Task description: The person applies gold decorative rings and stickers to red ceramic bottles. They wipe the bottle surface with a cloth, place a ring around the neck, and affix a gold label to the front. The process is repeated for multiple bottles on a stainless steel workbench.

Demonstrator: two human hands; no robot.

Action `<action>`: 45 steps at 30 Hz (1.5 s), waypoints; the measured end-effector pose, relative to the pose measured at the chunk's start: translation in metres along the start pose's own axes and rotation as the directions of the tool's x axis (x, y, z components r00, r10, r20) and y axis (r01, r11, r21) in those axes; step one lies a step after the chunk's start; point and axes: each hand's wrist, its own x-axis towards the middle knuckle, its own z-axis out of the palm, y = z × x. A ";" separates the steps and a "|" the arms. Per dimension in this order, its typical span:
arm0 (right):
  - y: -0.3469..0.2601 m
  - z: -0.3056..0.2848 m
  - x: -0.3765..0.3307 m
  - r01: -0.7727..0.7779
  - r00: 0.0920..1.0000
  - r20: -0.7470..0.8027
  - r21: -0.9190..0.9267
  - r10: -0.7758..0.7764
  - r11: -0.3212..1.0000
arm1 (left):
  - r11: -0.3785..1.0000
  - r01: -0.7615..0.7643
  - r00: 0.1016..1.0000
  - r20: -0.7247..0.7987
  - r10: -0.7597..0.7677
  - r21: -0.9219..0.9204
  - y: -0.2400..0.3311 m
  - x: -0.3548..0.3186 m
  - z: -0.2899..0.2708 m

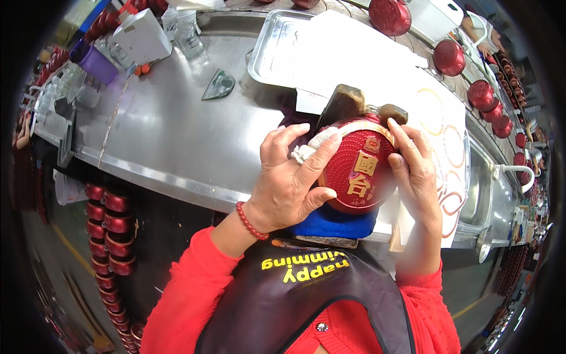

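A round, flat-faced red bottle (345, 158) with raised gold characters lies tilted in front of me, its neck pointing away. A gold band (355, 125) curves along its upper rim. My left hand (283, 183) pinches a white cloth (318, 141) against the bottle's upper left edge, the thumb near its lower left side. On the right side, my right hand (418, 177) grips the edge, fingertips on the band's right end and thumb beside the face. Under the bottle is a blue padded support (336, 224). Two dark worn blocks (346, 105) flank the neck.
White paper (348, 53) with gold and red ring strips (454, 144) covers the right of the metal bench (171, 118). A metal tray (268, 56), a dark glassy piece (219, 85) and a white box (141, 38) stand left. More red bottles (449, 57) line the far right.
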 end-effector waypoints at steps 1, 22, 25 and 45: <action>0.002 -0.001 -0.004 -0.051 0.999 -0.003 0.077 0.051 0.996 | 0.999 -0.020 0.999 0.028 0.018 0.048 -0.002 0.007 -0.004; 0.040 0.012 -0.049 -0.323 0.913 0.021 0.647 0.407 0.690 | 0.927 -0.371 0.867 0.374 0.329 0.045 -0.012 0.104 0.008; 0.033 0.002 -0.056 -0.301 0.920 0.029 0.688 0.390 0.660 | 0.922 -0.382 0.861 0.384 0.333 0.056 -0.010 0.106 0.009; 0.024 0.012 -0.081 -0.287 0.949 0.059 0.573 0.311 0.768 | 0.859 -0.499 0.769 0.515 0.379 0.113 0.010 0.119 0.014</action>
